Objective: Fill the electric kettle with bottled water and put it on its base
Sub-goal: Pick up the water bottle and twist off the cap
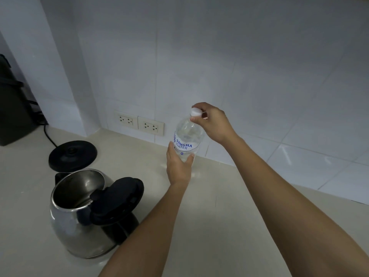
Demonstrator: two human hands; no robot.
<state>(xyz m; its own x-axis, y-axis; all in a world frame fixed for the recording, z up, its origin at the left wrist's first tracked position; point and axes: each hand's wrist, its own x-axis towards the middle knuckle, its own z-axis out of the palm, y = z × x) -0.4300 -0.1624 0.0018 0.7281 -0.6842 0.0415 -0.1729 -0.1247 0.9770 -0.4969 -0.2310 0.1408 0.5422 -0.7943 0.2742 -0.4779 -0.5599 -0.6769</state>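
Note:
A clear plastic water bottle point(188, 136) with a blue-lettered label stands upright near the tiled wall. My left hand point(178, 166) grips its lower body. My right hand point(213, 122) pinches the white cap point(195, 112) on top. The steel electric kettle point(79, 212) sits on the counter at the lower left, its black lid point(119, 196) hinged open and the inside showing no water. Its round black base point(72, 155) lies just behind it, with nothing on it.
A beige counter point(219, 216) runs to a white tiled wall. Two double wall sockets point(139, 124) sit low on the wall behind the base. A black cord point(49, 136) leads from the base toward a dark appliance point(14, 108) at the far left.

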